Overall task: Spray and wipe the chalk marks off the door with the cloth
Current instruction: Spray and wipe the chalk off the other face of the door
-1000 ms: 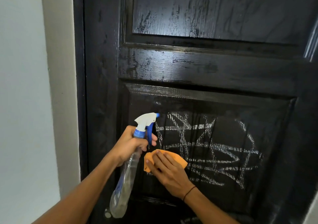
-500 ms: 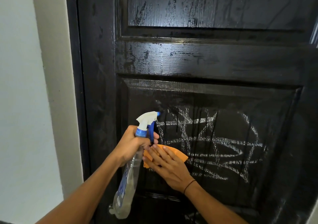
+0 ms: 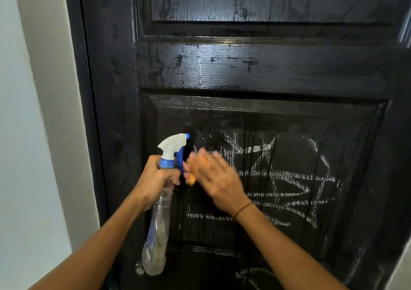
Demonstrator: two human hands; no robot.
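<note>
White chalk marks [image 3: 289, 178] cover the lower panel of a black wooden door [image 3: 222, 67]. My left hand [image 3: 155, 178] grips the neck of a clear spray bottle [image 3: 159, 223] with a white and blue trigger head, its nozzle close to the panel's upper left. My right hand [image 3: 218, 178], blurred by motion, presses an orange cloth [image 3: 191, 178] flat against the door at the left end of the marks. Most of the cloth is hidden under that hand. Wet streaks shine on the panel.
A pale wall [image 3: 29, 134] and the dark door frame [image 3: 84, 111] run down the left side. The door's upper panels look wet and streaked. A light strip shows at the lower right corner.
My right hand with the cloth has slid up the panel toward the bottle's nozzle. A chalk line below it is now uncovered. The camera moved closer.
</note>
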